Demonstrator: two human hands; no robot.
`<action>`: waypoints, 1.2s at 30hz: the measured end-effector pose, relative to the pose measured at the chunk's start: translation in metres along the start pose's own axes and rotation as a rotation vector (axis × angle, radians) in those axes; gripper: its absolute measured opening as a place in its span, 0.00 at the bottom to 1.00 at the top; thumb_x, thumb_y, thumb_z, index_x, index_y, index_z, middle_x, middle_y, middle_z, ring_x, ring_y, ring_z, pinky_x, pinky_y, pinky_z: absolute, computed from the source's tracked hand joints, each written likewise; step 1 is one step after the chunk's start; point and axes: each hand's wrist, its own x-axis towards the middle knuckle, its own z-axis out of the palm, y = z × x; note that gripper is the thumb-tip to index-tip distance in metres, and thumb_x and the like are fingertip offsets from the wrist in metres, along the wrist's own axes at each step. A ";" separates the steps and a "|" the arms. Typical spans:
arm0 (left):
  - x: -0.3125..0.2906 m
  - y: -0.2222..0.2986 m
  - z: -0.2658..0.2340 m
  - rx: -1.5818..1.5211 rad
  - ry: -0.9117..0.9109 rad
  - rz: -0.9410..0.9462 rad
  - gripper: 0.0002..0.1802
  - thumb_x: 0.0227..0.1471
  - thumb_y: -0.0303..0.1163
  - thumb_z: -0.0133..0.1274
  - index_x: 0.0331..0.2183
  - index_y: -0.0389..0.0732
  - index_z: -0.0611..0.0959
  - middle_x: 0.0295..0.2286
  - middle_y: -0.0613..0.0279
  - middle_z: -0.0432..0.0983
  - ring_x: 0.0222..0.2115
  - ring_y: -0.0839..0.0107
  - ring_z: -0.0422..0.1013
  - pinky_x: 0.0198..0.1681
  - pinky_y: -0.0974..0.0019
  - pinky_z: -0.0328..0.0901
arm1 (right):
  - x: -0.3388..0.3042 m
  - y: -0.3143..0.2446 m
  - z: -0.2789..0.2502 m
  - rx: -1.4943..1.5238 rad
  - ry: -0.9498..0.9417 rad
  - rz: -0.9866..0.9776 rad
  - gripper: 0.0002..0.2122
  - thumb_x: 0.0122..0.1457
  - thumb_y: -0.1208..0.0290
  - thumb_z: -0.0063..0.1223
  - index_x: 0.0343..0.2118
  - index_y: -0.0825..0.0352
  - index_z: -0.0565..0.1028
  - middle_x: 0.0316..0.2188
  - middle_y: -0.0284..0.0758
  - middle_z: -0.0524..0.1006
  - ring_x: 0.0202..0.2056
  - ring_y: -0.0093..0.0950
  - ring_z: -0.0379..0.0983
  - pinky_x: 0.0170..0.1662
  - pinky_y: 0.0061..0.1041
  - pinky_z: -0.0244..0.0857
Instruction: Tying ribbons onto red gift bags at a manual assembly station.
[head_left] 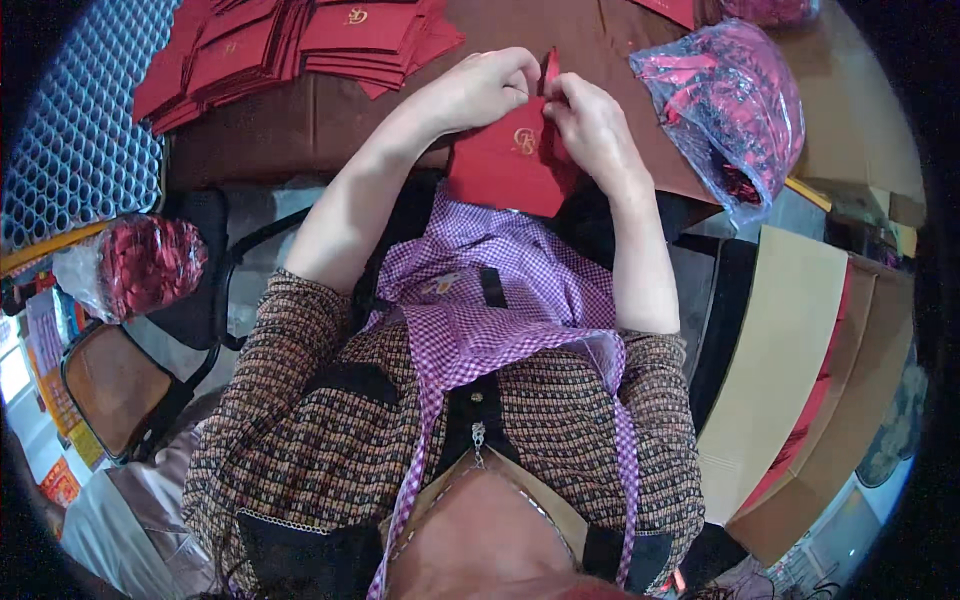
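A flat red paper packet with a gold emblem (490, 160) lies at the table's near edge, its lower end overhanging toward my lap. At its upper left edge, my left hand (490, 90) is closed, with thumb and fingertips pinched together on the packet. My right hand (600, 130) closes on the upper right edge, fingers bent inward. Between the two hands a narrow red tip (552, 65) sticks up. The fingertips partly hide what they pinch there.
Stacks of similar red packets (360, 35) lie on the brown-covered table (270, 150) at the far left. A clear plastic bag of pink-red material (740, 100) sits at the right. Another bag (150, 265) is at the left, near a chair (115, 380). An open cardboard box (770, 350) stands at my right.
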 end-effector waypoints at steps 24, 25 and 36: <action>-0.031 -0.029 0.013 -0.305 0.117 -0.167 0.12 0.47 0.29 0.55 0.34 0.33 0.79 0.33 0.64 0.73 0.36 0.75 0.68 0.42 0.71 0.62 | -0.033 -0.016 0.009 0.393 0.289 0.227 0.06 0.52 0.85 0.51 0.33 0.73 0.76 0.31 0.33 0.77 0.31 0.20 0.72 0.35 0.18 0.67; -0.031 -0.030 0.016 -0.360 0.136 -0.181 0.11 0.47 0.29 0.55 0.33 0.33 0.79 0.34 0.64 0.73 0.36 0.75 0.67 0.42 0.71 0.62 | -0.035 -0.018 0.016 0.332 0.307 0.282 0.06 0.50 0.83 0.53 0.32 0.71 0.76 0.30 0.34 0.78 0.30 0.23 0.73 0.35 0.22 0.67; -0.032 -0.029 0.026 -0.382 0.202 -0.106 0.13 0.43 0.30 0.59 0.33 0.33 0.81 0.34 0.63 0.72 0.34 0.75 0.69 0.38 0.72 0.64 | -0.034 -0.025 0.035 0.005 0.356 0.158 0.02 0.48 0.74 0.57 0.25 0.64 0.76 0.24 0.32 0.77 0.27 0.31 0.72 0.40 0.30 0.58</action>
